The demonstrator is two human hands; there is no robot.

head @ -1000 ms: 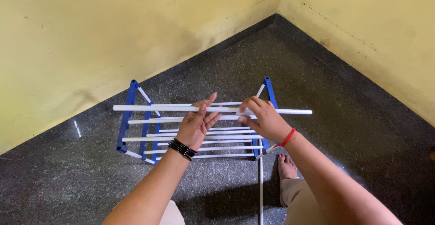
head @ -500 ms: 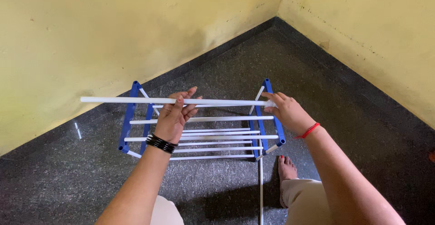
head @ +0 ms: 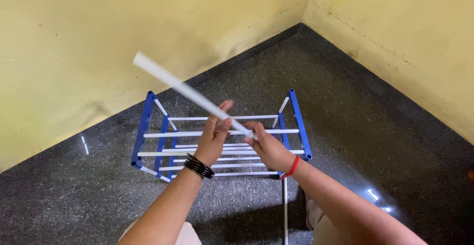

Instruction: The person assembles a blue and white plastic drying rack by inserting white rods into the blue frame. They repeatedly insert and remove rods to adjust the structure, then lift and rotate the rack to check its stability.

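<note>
Grasping a tilted white rod [head: 190, 91] above the blue rack [head: 146, 129], right hand [head: 269, 146] clenches its near end, left hand [head: 215, 139] steadying.

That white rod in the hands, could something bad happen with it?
Maybe. The rod is tilted up and blurred, with its far end near the wall, so it might bump it. Both hands, left and right, grip it only near its lower end, so it might tip or slip. If it dropped, it could land on the blue rack right below.
</note>
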